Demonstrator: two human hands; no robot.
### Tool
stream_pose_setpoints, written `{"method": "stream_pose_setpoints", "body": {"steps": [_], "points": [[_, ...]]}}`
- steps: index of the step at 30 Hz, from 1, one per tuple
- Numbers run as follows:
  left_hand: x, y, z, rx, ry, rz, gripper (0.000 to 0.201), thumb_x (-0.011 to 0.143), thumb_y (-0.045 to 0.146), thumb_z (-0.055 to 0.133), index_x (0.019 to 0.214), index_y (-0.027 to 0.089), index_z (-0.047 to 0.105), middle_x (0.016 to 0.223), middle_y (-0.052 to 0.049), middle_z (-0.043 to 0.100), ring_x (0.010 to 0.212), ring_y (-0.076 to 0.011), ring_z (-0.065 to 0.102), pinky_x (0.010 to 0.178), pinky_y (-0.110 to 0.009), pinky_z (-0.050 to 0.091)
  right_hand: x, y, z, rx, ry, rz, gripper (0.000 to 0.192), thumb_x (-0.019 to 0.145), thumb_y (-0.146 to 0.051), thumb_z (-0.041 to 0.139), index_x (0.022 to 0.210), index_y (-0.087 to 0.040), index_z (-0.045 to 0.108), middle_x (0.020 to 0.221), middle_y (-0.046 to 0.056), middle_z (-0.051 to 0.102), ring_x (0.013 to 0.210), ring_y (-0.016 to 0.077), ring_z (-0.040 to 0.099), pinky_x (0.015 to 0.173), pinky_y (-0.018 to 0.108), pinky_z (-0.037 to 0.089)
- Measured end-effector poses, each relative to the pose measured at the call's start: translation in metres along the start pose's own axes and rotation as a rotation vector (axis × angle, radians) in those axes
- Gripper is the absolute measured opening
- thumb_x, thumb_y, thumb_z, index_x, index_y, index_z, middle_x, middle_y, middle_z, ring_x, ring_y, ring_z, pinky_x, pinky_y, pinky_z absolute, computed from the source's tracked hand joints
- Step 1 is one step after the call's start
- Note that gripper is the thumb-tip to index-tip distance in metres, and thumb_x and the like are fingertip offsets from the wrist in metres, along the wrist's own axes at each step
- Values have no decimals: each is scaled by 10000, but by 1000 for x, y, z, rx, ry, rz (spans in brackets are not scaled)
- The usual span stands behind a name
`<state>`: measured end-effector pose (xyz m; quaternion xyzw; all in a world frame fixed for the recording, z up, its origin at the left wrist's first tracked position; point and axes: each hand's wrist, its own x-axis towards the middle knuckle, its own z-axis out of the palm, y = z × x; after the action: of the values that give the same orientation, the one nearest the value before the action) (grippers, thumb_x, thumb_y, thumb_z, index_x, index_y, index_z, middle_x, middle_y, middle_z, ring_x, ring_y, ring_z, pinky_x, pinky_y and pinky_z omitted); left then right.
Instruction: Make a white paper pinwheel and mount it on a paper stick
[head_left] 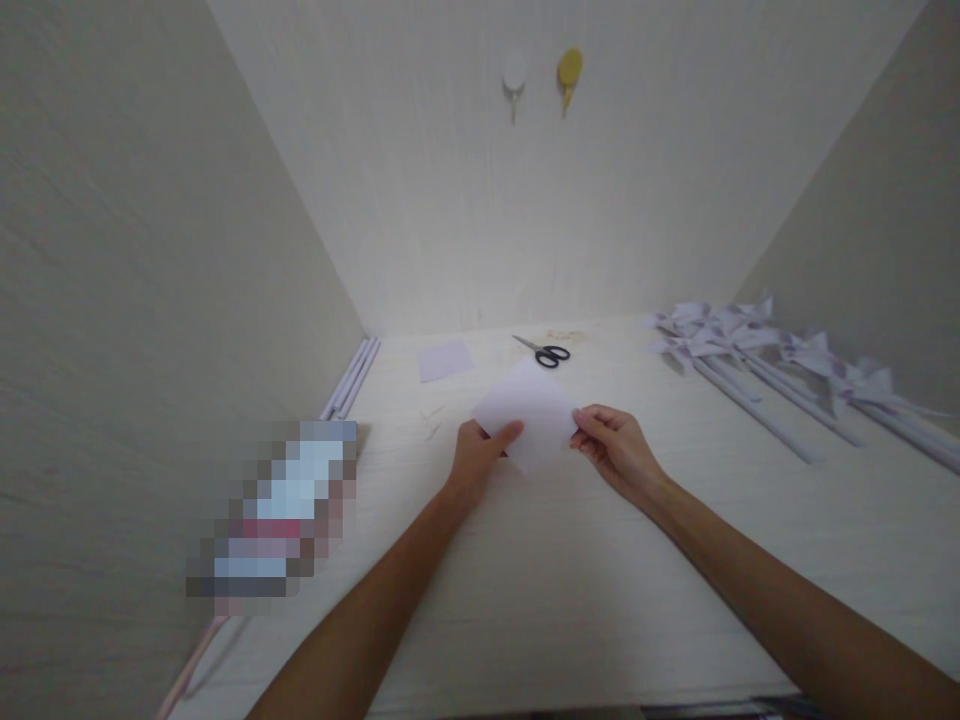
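Fingers of left hand (pixel 478 455) pinched on left corner of white paper sheet (pixel 529 412), thumb on top. Right hand (pixel 616 446) pinched on right corner. Sheet held mid-table (pixel 525 580), scissors (pixel 546 352) just beyond, pinwheels (pixel 757 345) along right edge.

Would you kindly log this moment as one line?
left hand: pinches paper sheet | right hand: pinches opposite corner | scissors: behind sheet on table | pinwheels: far right

white paper sheet (pixel 529 412), black-handled scissors (pixel 545 352), pale wood-grain table (pixel 570 580)
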<state>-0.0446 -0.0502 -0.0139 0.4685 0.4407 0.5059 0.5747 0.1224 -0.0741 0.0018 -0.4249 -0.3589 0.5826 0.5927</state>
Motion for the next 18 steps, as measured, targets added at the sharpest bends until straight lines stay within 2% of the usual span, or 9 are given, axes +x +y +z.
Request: {"method": "stream_pose_setpoints", "body": {"steps": [3,7,12,15,18], "points": [[0,0,1,-41,28,-26,320,544,339,687,771,118,637,770,-75,661,670,-168,597,581,-273,460,3,0,-2,25,20,-32,226,565,-333,704,525,-131,610,464,25,596,388,71,516,364,153,389],[0,1,1,-132,50,-42,317,520,321,701,756,118,641,756,-74,660,651,-169,597,575,-280,458,9,-2,-8,30,110,-85,206,572,-321,696,574,-125,632,544,37,622,420,78,535,380,164,405],[0,4,0,-259,52,-62,290,516,280,706,746,116,641,743,-66,662,637,-158,593,598,-287,466,23,-6,-14,-111,185,-91,197,587,-313,669,561,-124,620,526,35,603,401,79,510,399,192,406],[0,4,0,-305,38,-65,291,511,262,711,752,114,643,751,-66,663,639,-152,592,614,-290,471,43,-13,-15,-407,195,-202,212,648,-332,593,592,-127,599,558,38,605,396,83,498,378,200,367],[0,4,1,-322,38,-66,306,497,255,719,759,116,642,745,-64,663,621,-150,590,600,-289,471,73,-21,-16,-990,278,-361,246,750,-313,447,713,-123,599,699,60,640,470,103,543,439,217,399]]}}
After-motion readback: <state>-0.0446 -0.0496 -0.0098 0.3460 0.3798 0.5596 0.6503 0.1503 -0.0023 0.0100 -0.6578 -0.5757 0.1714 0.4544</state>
